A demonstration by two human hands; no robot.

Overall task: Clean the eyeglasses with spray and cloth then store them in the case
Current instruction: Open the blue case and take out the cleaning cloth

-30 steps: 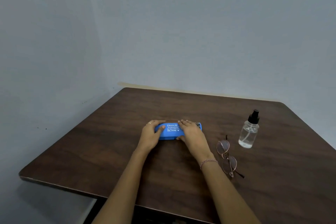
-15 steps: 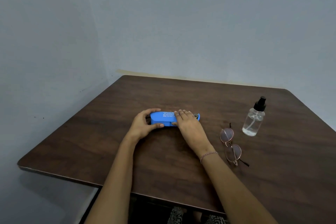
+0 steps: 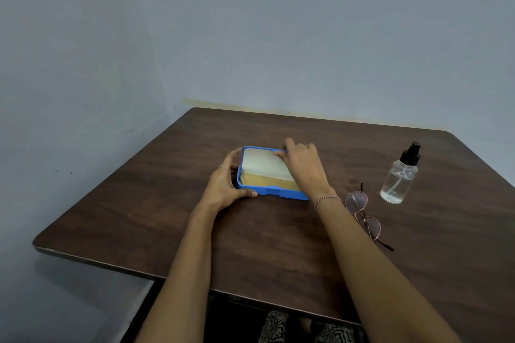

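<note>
Left hand (image 3: 225, 186) grips the left end of the blue glasses case (image 3: 278, 192), thumb on its front edge. Right hand (image 3: 302, 167) pinches the lid's far rim. Case sits open mid-table (image 3: 278, 245), pale lining showing. Eyeglasses (image 3: 356, 202) lie just right of the right wrist. Spray bottle (image 3: 398, 181) stands upright further right.
</note>
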